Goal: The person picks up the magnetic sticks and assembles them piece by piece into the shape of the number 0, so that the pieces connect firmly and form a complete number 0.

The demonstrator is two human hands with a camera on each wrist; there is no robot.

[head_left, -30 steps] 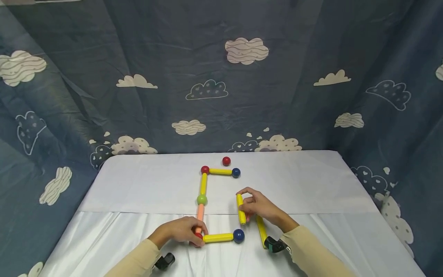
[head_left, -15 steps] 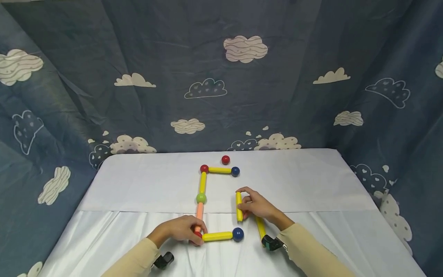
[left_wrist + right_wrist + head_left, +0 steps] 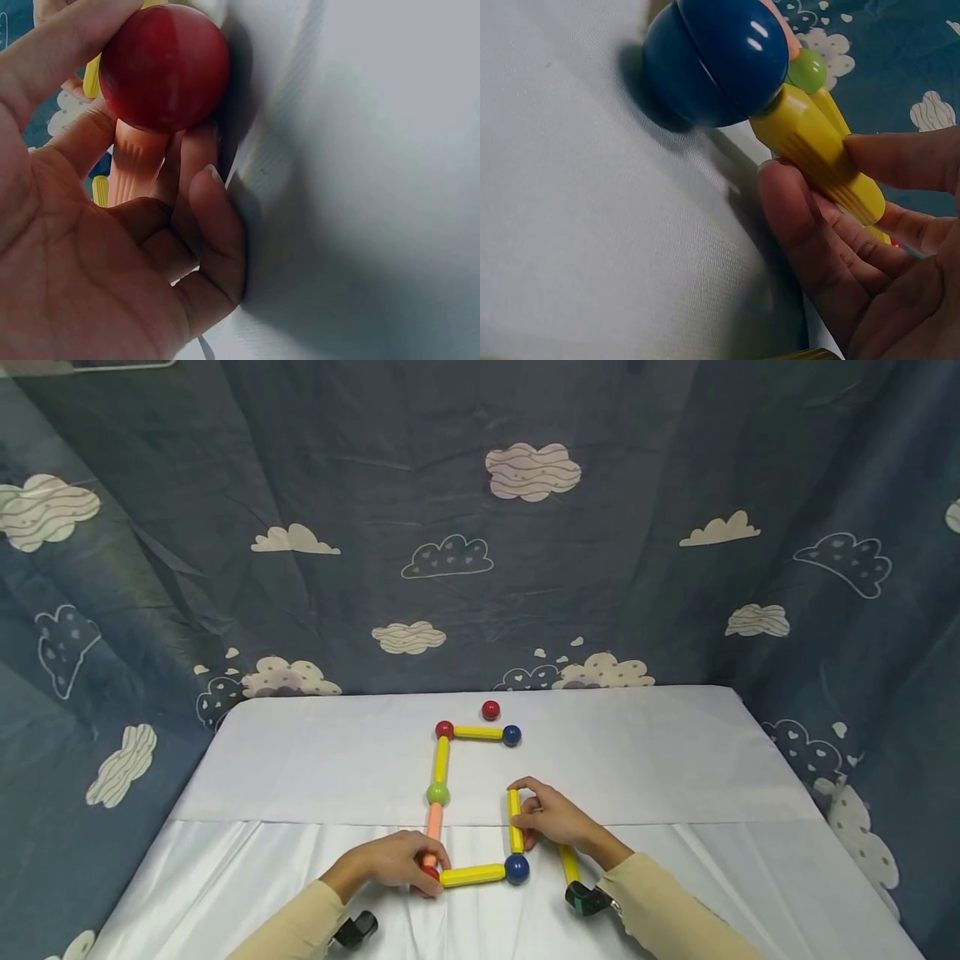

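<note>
My left hand [image 3: 397, 858] grips a red ball [image 3: 165, 67] at the near left corner of a ball-and-rod frame on the white cloth. From that ball a peach rod [image 3: 434, 827] leads away to a green ball [image 3: 437, 793], and a yellow rod [image 3: 472, 875] runs right to a blue ball [image 3: 517, 869]. Another yellow rod [image 3: 810, 146] is pinched between thumb and fingers of my right hand [image 3: 555, 817]. Its near end meets the blue ball in the right wrist view, and its far end points away from me.
Beyond the green ball, a yellow rod [image 3: 441, 760] reaches a red ball [image 3: 444, 730], then a yellow rod [image 3: 478, 733] and blue ball [image 3: 512, 735]. A loose red ball [image 3: 491, 710] lies behind. Partly under my right wrist is a spare yellow rod [image 3: 569, 863]. A cloud-patterned curtain [image 3: 450, 610] surrounds the table.
My right hand has brought its yellow rod slightly toward me and left, and the rod's near end now meets the near blue ball. My left hand has stayed on the red ball.
</note>
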